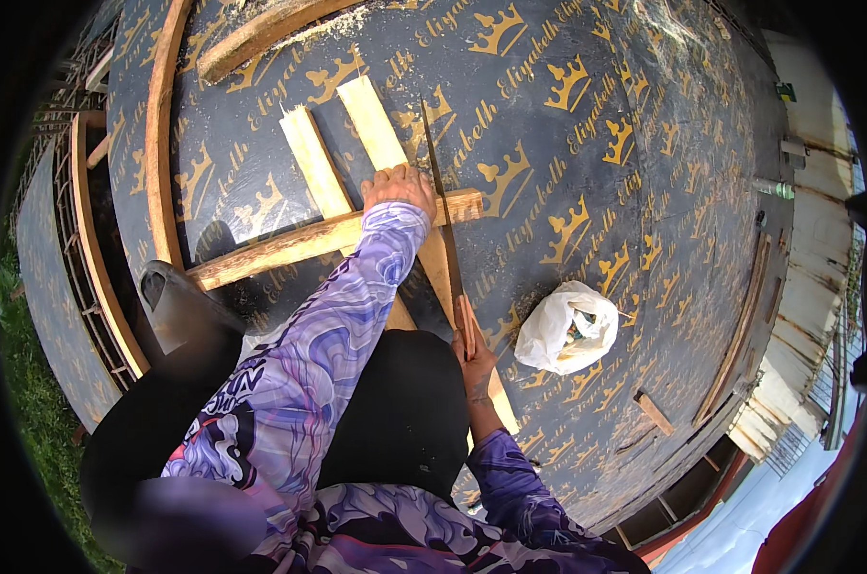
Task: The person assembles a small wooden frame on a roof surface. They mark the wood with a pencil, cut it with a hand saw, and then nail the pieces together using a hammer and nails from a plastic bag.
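Note:
My right hand (477, 371) is closed round the reddish wooden handle of a handsaw (448, 225). The long thin blade points away from me, lying along the right side of a pale wooden plank (371, 120). Over that plank, where a wooden crosspiece (290, 251) passes across it, my left hand (398, 188) presses down with its fingers curled over the wood. A second pale plank (314, 158) runs alongside to the left, also under the crosspiece. My left forearm and knee hide parts of both planks.
The dark panel floor (510, 115) has gold crown prints and scattered sawdust. A white plastic bag (558, 335) with small things inside sits right of the saw. Timber lengths lie at the far left (161, 134) and top (261, 38). A short wood offcut (654, 412) lies lower right.

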Available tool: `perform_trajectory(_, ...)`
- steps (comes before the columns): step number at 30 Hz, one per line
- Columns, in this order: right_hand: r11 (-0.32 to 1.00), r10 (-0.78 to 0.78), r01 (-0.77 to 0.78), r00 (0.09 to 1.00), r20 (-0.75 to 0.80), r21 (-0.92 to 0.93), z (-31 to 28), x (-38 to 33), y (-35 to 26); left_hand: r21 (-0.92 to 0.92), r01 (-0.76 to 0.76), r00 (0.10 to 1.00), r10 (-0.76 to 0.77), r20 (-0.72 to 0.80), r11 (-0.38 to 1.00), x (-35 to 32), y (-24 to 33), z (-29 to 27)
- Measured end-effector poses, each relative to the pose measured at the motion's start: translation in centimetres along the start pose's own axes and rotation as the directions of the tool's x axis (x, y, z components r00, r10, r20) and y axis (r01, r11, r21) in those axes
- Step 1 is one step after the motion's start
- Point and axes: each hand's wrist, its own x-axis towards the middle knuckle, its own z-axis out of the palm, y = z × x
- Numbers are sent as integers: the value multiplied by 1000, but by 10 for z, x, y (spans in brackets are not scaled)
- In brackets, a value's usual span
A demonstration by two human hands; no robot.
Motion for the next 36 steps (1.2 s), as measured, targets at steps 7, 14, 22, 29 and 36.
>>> perform_trajectory(7, 949, 286, -254, 944, 167, -189, -71, -5, -136, -12, 21, 999, -22, -37, 1000, 8, -14, -2)
perform_trajectory(14, 943, 306, -281, 942, 135, -180, -109, -47, -114, 17, -5, 999, 4, 40, 1000, 1, -4, 3)
perform_trajectory(22, 996, -93, 93, 995, -30, 12, 15, 40, -5, -1, 19, 1000, -19, 3, 1000, 10, -3, -2)
perform_trajectory(29, 971, 203, -180, 969, 142, -160, -113, -92, -93, 3, 72, 996, -72, 50, 997, 7, -13, -12)
perform_trajectory(36, 961, 236, -218, 967, 93, -172, -43, 6, -73, 3, 14, 996, -14, 91, 1000, 3, 3, 2)
